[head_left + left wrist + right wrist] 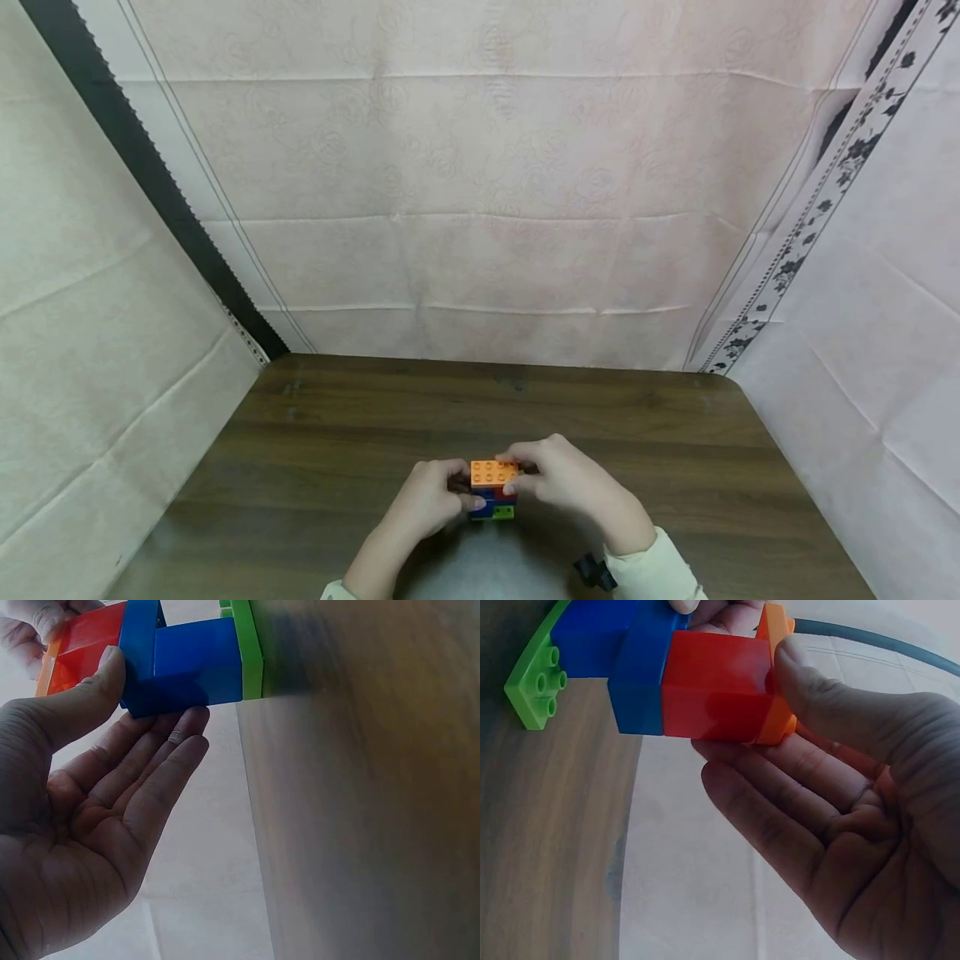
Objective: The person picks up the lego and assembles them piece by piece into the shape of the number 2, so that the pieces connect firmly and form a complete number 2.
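A stack of toy building bricks stands near the front middle of the table. Its base is a light green studded plate (pixel 251 656), with a blue brick (pixel 199 664) on one side of it and green studs bare beside that. Above come a flatter blue brick (pixel 639 682), a red brick (pixel 716 686) and a thin orange plate (pixel 492 472) on top. My left hand (pixel 431 500) holds the stack by its left side, thumb against the red and flatter blue bricks. From the right, my right hand (pixel 566 479) pinches the orange plate, its thumb at the plate's edge and fingers behind.
The brown wooden table (pixel 337 433) stretches beyond and to both sides of the hands. Pale cloth (pixel 487 167) hangs behind its back edge, and more cloth walls in the left and right sides. A small black object (pixel 595 572) sits by the right sleeve.
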`<state>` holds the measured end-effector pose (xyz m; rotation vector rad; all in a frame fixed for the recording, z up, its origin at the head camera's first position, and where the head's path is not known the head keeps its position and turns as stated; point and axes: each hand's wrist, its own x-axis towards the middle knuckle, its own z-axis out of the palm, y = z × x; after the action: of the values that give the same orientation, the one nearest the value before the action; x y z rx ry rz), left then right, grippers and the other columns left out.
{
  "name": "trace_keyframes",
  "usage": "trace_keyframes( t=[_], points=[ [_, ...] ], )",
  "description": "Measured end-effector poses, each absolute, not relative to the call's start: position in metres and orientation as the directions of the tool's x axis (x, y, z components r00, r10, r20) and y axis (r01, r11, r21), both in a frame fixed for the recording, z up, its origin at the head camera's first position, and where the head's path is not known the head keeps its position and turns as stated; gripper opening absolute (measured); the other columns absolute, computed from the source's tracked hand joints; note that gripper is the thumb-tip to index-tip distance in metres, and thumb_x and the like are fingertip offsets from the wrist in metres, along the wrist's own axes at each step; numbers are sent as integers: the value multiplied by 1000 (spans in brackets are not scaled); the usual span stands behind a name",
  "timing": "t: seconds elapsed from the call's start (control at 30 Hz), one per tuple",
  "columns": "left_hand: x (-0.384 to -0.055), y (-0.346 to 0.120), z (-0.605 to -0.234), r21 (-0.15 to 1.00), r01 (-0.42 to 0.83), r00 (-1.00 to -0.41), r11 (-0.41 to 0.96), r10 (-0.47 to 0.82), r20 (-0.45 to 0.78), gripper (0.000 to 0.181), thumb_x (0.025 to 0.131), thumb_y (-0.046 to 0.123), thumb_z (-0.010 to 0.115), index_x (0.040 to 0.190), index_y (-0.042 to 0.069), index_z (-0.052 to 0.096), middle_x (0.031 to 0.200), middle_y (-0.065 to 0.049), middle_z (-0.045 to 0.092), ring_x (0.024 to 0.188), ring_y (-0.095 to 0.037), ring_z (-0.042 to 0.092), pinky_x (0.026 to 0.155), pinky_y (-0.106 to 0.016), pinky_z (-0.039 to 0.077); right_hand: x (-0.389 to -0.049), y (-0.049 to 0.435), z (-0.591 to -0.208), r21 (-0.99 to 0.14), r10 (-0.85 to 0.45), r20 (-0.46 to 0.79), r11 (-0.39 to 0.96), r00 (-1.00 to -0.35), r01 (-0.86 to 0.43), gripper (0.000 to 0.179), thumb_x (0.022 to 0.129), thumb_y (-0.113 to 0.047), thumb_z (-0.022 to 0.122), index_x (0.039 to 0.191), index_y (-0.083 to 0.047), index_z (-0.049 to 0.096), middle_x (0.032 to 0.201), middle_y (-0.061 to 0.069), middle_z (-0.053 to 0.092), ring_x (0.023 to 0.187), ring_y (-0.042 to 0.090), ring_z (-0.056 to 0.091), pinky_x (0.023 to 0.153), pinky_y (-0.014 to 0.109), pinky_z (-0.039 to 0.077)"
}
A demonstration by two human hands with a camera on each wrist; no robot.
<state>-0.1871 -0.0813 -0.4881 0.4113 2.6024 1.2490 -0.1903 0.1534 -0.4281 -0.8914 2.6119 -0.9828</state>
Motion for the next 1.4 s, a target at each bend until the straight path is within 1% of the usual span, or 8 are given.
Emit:
trace_keyframes(
  t=[0.17,0.4,0.67,0.8,0.93,1.1,1.27,1.4],
  points=[
    [-187,-82,-487,785,153,-935,600,344,-81,23,79,23,86,95,16,72,86,7,69,80,-12,64,77,-42,55,-191,155,-432,-670,-610,27,577,-792,-468,30,94,-25,73,122,-15,71,109,-5,73,85,1,65,76,22,54],
    [-188,-82,-487,789,155,-934,595,349,-79,26,79,25,86,99,16,73,89,7,70,82,-13,65,78,-43,55,-190,157,-437,-677,-608,49,563,-792,-474,34,95,-26,72,127,-13,69,115,-1,72,93,3,66,78,22,54],
    [-188,-84,-487,782,183,-933,596,357,-53,23,80,26,85,97,17,72,89,7,69,82,-13,63,77,-43,54,-188,158,-438,-687,-611,81,538,-787,-489,36,97,-29,70,129,-13,68,117,0,71,92,5,67,77,21,54],
    [-187,-85,-489,756,223,-923,615,383,-40,24,83,29,83,101,17,71,90,9,69,82,-10,63,77,-40,55,-187,160,-443,-678,-623,116,519,-773,-520,40,98,-34,67,132,-13,66,122,-1,70,101,6,66,84,26,55],
    [-184,-85,-490,737,280,-907,615,420,-6,23,87,30,80,103,17,70,91,10,68,81,-6,63,75,-33,55,-186,162,-452,-647,-633,192,493,-750,-582,42,98,-37,65,133,-15,65,125,-6,68,111,8,64,91,33,55],
    [-183,-88,-495,779,282,-898,560,441,8,27,90,32,77,111,16,69,98,9,68,86,-7,64,76,-30,55,-186,167,-458,-689,-618,227,445,-753,-572,40,96,-35,69,132,-19,65,125,-8,67,112,9,64,92,40,55],
    [-184,-94,-504,874,216,-900,435,437,5,36,91,28,77,121,14,65,109,5,67,99,-14,66,84,-31,55,-186,173,-460,-742,-578,171,457,-798,-491,39,94,-37,72,128,-22,65,121,-9,68,108,14,66,90,42,55],
    [-185,-98,-507,894,236,-890,381,455,41,33,89,26,79,117,15,67,109,3,67,100,-16,67,85,-29,55,-187,176,-463,-768,-553,141,463,-821,-443,36,92,-39,74,123,-23,65,116,-9,69,104,18,68,88,39,56]
  ],
)
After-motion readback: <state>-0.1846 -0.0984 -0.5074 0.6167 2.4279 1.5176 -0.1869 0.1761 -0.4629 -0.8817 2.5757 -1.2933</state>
